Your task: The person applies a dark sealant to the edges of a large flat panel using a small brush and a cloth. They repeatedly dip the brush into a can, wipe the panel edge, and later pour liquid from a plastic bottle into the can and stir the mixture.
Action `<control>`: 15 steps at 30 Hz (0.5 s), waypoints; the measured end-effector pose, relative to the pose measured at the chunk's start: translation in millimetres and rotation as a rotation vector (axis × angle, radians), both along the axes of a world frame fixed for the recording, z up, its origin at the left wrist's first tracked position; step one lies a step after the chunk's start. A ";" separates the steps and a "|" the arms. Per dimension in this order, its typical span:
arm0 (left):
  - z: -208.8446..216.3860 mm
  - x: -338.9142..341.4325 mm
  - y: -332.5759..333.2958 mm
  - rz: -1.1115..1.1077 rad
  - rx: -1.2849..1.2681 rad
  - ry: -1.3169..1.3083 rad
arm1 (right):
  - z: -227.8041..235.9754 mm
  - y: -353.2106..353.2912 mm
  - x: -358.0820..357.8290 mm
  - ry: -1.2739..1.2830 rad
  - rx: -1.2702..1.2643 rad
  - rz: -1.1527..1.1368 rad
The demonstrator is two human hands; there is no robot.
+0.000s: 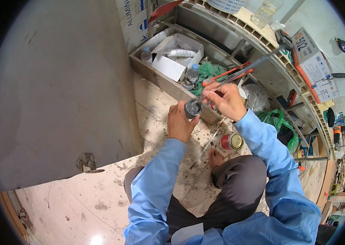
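My left hand point(180, 122) is closed around a small open jar point(193, 109) with dark grey contents and a smeared rim. My right hand point(226, 100) pinches a long thin grey stick point(258, 63). Its lower end reaches into the mouth of the jar, and its upper end slants up to the right, somewhat blurred. Both hands are close together above the floor, between my knees and a wooden drawer. A red tin with a gold-coloured lid point(235, 141) stands on the floor below my right wrist.
Ahead, the wooden drawer point(162, 79) holds plastic bottles, a white box with a tube, and green bags. A large grey panel point(66, 90) fills the left. At right runs a workbench edge point(303, 92) bearing a glue carton point(315, 67). My bare foot point(216, 158) rests near the tin.
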State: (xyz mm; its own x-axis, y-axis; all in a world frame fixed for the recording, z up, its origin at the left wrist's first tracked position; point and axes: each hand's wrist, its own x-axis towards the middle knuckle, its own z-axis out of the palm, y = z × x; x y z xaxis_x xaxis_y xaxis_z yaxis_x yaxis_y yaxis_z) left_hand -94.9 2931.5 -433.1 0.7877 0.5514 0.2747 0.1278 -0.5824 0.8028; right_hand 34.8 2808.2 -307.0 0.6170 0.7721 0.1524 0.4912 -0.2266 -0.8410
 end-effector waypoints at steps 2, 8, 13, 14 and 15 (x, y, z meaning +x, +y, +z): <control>0.7 -1.5 0.8 0.000 -0.004 0.010 | 0.4 -0.7 1.0 0.007 -0.015 0.025; 2.3 0.0 -1.8 -0.002 -0.017 0.000 | 3.0 -3.8 2.2 0.142 0.013 0.065; 2.0 -0.8 -0.9 -0.006 -0.014 0.001 | 5.9 -4.1 2.4 -0.183 -0.044 0.051; 1.8 -0.1 -1.3 -0.008 -0.016 -0.002 | 5.5 -3.3 2.1 -0.104 0.004 0.051; 1.8 0.1 -1.5 -0.009 -0.014 0.001 | 5.3 -2.4 1.5 0.010 0.020 0.074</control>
